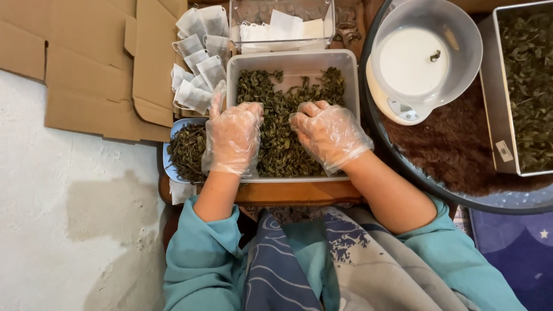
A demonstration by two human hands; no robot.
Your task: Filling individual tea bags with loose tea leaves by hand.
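Observation:
A white rectangular tub [292,60] in front of me is filled with dried green leaves [280,103]. Both my hands wear clear plastic gloves and rest in the leaves. My left hand [232,137] lies at the tub's left side with fingers curled down into the leaves; the glove's loose fingertip sticks up. My right hand [328,133] is curled into a loose fist over the leaves at the right. Whether either hand grips leaves is hidden by the fingers.
A small blue dish [173,167] of dried leaves sits left of the tub. Several filled white sachets [196,63] lie beyond it, on cardboard [86,63]. A clear box [282,23] holds empty sachets. A kitchen scale with a clear bowl [423,55] and a metal tray of leaves [527,86] stand at the right.

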